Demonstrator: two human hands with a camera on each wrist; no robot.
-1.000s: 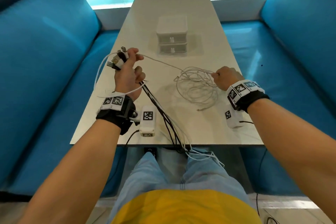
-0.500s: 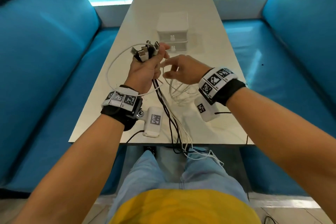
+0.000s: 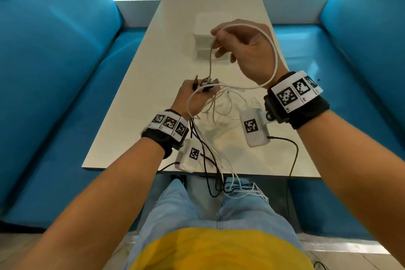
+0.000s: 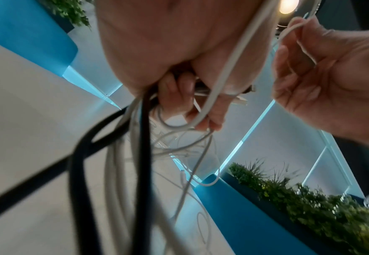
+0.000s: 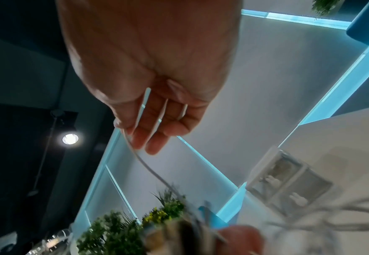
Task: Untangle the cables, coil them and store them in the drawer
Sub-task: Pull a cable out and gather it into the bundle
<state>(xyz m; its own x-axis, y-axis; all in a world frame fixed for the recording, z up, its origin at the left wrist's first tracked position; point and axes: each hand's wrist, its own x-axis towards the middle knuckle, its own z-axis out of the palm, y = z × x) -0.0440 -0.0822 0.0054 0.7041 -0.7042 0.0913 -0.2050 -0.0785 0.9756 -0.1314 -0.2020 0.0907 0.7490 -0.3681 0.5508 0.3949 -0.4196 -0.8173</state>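
Observation:
My left hand (image 3: pixel 195 98) grips a bundle of cable plugs (image 3: pixel 206 83) above the table, fingers curled round white and black cables (image 4: pixel 139 138). Those cables hang from the fist over the table's near edge onto my lap (image 3: pixel 232 186). My right hand (image 3: pixel 241 48) is raised above and beyond the left one and pinches a single white cable (image 3: pixel 274 50) between thumb and forefinger; the cable loops over the back of that hand and runs down to the bundle. In the right wrist view the white cable (image 5: pixel 144 163) leaves the fingertips (image 5: pixel 135 143) downward. The white drawer unit (image 3: pixel 205 35) stands behind the right hand, partly hidden.
Loose white cable loops (image 3: pixel 223 112) lie on the pale table (image 3: pixel 135 116) between my wrists. Blue sofas (image 3: pixel 54 72) flank the table on both sides. The drawer unit (image 5: pixel 288 186) has two shut drawers with small white handles. Green plants (image 4: pixel 310 198) stand behind the sofa.
My right hand left the loose coil on the table, came to the bundle, then rose up and away with one white cable. The left hand moved toward the middle and lower.

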